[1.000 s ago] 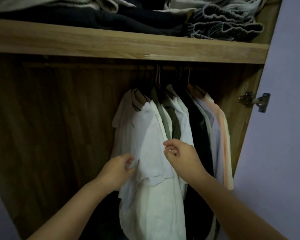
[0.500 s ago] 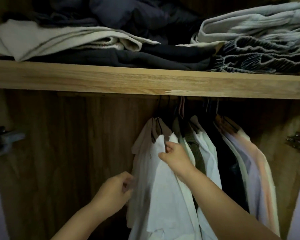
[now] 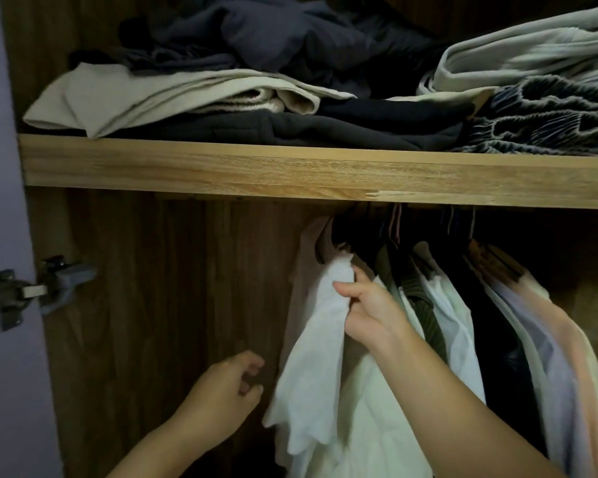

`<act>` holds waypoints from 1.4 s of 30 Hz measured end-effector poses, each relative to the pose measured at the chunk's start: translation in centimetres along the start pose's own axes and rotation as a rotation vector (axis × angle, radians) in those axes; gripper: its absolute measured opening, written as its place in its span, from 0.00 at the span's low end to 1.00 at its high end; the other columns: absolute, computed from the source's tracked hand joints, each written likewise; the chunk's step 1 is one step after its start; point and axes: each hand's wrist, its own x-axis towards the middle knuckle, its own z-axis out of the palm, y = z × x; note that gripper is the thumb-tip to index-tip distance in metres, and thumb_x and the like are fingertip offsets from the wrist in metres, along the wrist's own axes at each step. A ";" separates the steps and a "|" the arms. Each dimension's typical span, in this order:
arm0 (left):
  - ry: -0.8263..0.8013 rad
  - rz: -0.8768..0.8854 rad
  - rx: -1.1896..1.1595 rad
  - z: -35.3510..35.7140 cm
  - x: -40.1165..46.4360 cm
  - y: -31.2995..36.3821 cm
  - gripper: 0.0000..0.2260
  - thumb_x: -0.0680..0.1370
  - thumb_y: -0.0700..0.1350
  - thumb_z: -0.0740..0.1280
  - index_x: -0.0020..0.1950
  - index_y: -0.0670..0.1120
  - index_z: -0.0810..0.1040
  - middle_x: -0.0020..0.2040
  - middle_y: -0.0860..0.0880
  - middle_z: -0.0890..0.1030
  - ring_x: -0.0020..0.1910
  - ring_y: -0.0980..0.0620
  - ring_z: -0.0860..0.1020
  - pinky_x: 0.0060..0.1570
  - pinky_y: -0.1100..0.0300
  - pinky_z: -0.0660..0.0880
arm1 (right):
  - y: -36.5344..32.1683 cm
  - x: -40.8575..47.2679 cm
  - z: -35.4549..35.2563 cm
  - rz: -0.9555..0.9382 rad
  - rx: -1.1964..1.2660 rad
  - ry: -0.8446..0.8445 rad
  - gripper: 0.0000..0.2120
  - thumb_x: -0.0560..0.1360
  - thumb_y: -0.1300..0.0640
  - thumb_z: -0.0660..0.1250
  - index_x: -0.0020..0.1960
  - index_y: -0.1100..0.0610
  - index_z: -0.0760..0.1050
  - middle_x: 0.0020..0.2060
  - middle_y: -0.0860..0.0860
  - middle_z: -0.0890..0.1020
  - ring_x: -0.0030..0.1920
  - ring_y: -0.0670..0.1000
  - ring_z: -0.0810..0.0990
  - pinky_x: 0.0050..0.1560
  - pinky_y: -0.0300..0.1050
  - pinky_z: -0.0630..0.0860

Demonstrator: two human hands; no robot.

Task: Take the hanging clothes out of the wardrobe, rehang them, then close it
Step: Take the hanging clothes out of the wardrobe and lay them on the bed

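Observation:
Several shirts hang close together under the wooden shelf (image 3: 290,174), toward the right of the wardrobe. The leftmost one in front is a white shirt (image 3: 318,357). My right hand (image 3: 370,312) grips it by the shoulder, just below its dark hanger (image 3: 339,243). My left hand (image 3: 221,395) hovers lower left of the white shirt, fingers loosely curled, touching nothing. To the right hang an olive striped shirt (image 3: 418,298), a black garment (image 3: 497,326) and pale peach and lilac shirts (image 3: 553,346). The hanging rail is hidden behind the shelf edge.
Folded clothes are piled on the shelf: a beige one (image 3: 159,98), dark ones (image 3: 290,129), a patterned grey one (image 3: 549,122). A metal door hinge (image 3: 25,294) sits on the left side panel. The wardrobe's left half (image 3: 173,305) shows only its wooden back.
The view tilted up and shifted left. My right hand climbed from the shirt's front to its shoulder near the hanger. My left hand let go of the shirt's sleeve and drew back left.

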 end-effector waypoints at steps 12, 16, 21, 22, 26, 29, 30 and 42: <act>-0.018 0.082 -0.091 -0.5 -1.1 -0.1 0.16 0.78 0.43 0.64 0.66 0.51 0.70 0.58 0.56 0.73 0.54 0.59 0.74 0.56 0.64 0.73 | 0.8 -11.1 -3.6 0.079 -0.183 -0.238 0.39 0.56 0.69 0.76 0.66 0.58 0.70 0.61 0.60 0.78 0.60 0.60 0.78 0.52 0.51 0.79; -0.029 0.155 -0.143 0.5 -1.1 0.2 0.15 0.78 0.42 0.63 0.65 0.50 0.71 0.57 0.56 0.74 0.53 0.59 0.73 0.49 0.69 0.70 | 1.7 -15.7 -4.6 0.103 -0.247 -0.185 0.41 0.51 0.69 0.74 0.64 0.56 0.72 0.60 0.58 0.79 0.59 0.59 0.79 0.50 0.51 0.80; 0.043 0.224 -0.115 2.1 -1.0 0.7 0.18 0.79 0.42 0.62 0.69 0.48 0.68 0.67 0.50 0.71 0.61 0.54 0.72 0.58 0.64 0.69 | 2.1 -22.4 -5.5 0.175 -0.248 -0.098 0.33 0.52 0.73 0.65 0.57 0.56 0.79 0.58 0.63 0.79 0.56 0.64 0.79 0.49 0.55 0.79; 0.070 0.239 -0.115 2.3 -1.2 1.0 0.19 0.79 0.43 0.61 0.70 0.48 0.66 0.69 0.49 0.69 0.64 0.52 0.70 0.61 0.61 0.68 | 2.1 -23.8 -5.6 0.186 -0.262 -0.083 0.35 0.51 0.73 0.64 0.58 0.57 0.78 0.57 0.63 0.79 0.56 0.65 0.79 0.48 0.55 0.80; 0.141 0.369 -0.139 2.9 -2.1 2.6 0.22 0.81 0.44 0.58 0.74 0.47 0.59 0.75 0.48 0.59 0.73 0.49 0.61 0.69 0.57 0.60 | 1.8 -29.1 -6.8 0.213 -0.255 -0.036 0.38 0.51 0.75 0.63 0.61 0.61 0.74 0.58 0.67 0.77 0.56 0.67 0.78 0.49 0.57 0.79; 0.094 0.480 -0.055 3.0 -2.6 3.7 0.22 0.82 0.47 0.54 0.76 0.50 0.56 0.77 0.52 0.55 0.76 0.51 0.52 0.73 0.52 0.51 | 1.3 -33.1 -7.1 0.209 -0.249 -0.111 0.34 0.59 0.76 0.59 0.65 0.63 0.70 0.65 0.68 0.70 0.65 0.69 0.69 0.65 0.64 0.67; 0.057 0.503 0.011 3.2 -2.8 4.2 0.21 0.82 0.48 0.54 0.75 0.50 0.59 0.76 0.52 0.57 0.75 0.51 0.53 0.73 0.50 0.50 | 1.2 -34.5 -7.1 0.196 -0.223 -0.141 0.34 0.62 0.77 0.56 0.67 0.63 0.67 0.66 0.68 0.68 0.67 0.69 0.66 0.67 0.64 0.63; -0.177 0.676 -0.091 5.4 -16.6 7.4 0.18 0.78 0.42 0.63 0.29 0.49 0.63 0.26 0.50 0.69 0.32 0.44 0.70 0.33 0.53 0.60 | 2.3 -53.2 -4.5 0.105 -0.636 0.349 0.16 0.67 0.69 0.64 0.55 0.64 0.77 0.50 0.60 0.82 0.47 0.55 0.81 0.45 0.43 0.77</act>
